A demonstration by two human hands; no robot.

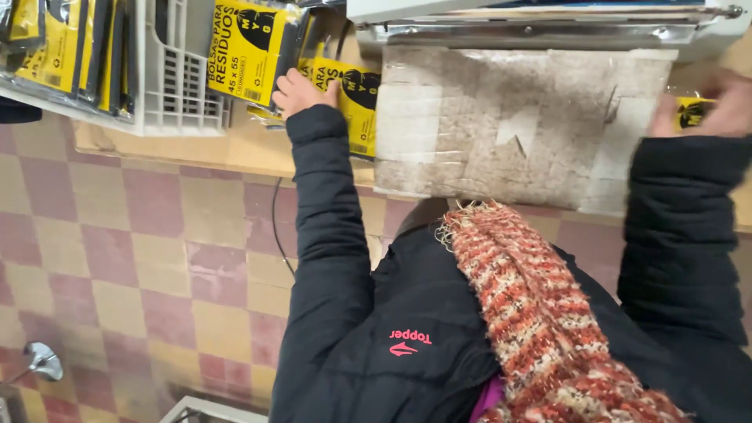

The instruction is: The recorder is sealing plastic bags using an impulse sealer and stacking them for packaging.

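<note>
The left hand (301,90) is pinching a yellow-and-black bag packet (352,98) lying on the counter (235,145). The blurred right hand (717,106) is closing on another yellow packet (691,111). More packets (55,47) are standing in a white basket (176,86).

A wooden worktable (235,149) runs across the upper part of the view, its pale tan edge bare at the left. On it, near the middle, lies a worn, speckled grey-white pad (501,125), patched with lighter squares. Just beyond the pad, at the far side of the table, stands a white and metal machine (548,23) with a long steel bar. At the table's left end sits a white slatted plastic crate (176,86). Below the table spreads a checkered floor (141,258) of dull pink and yellow tiles, with a thin black cable (276,227) hanging down over it.
</note>
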